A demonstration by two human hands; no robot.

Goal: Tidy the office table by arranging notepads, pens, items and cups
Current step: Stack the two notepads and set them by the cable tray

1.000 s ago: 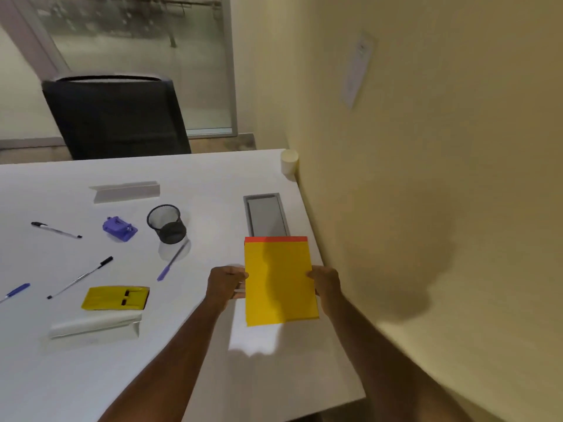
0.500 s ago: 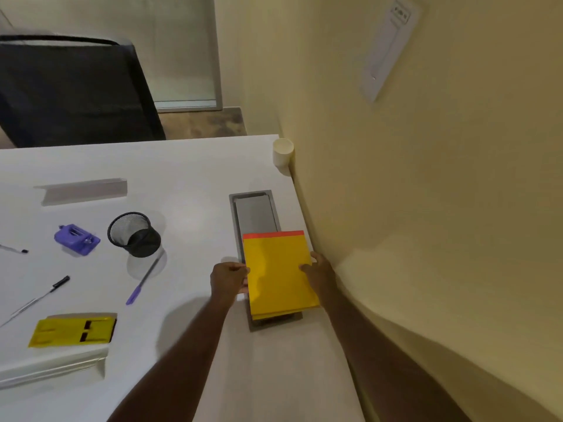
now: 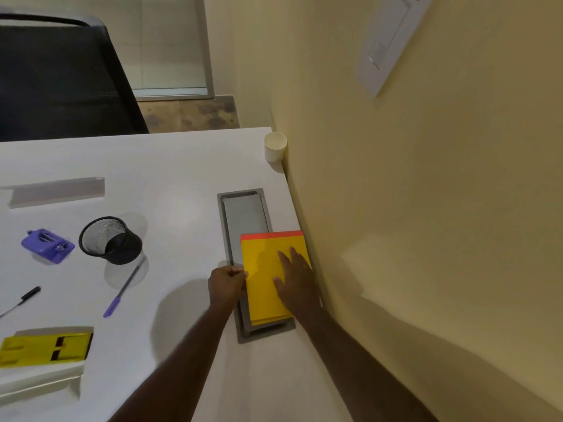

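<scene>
A yellow notepad point(image 3: 263, 269) with a red top strip lies flat over the near half of a grey hatch point(image 3: 243, 211) set into the white table point(image 3: 176, 208), close to the wall. My left hand point(image 3: 227, 286) pinches the notepad's left edge. My right hand point(image 3: 297, 283) rests flat on top of it with the fingers spread. A white cup point(image 3: 275, 146) stands at the far corner against the wall. A black mesh pen holder point(image 3: 109, 240) sits tilted at the left, with a purple pen point(image 3: 123, 289) lying just in front of it.
A purple punch-like item point(image 3: 47, 245), a black pen point(image 3: 21, 300), a yellow flat item point(image 3: 45, 348) and two white folded cards point(image 3: 56, 190) point(image 3: 39, 382) lie at the left. A black chair point(image 3: 61, 80) stands behind the table. The yellow wall point(image 3: 396, 208) borders the right edge.
The notepad went from being held in the air to lying on the grey hatch by the wall. My right hand shifted from its edge onto its top. The view moved closer.
</scene>
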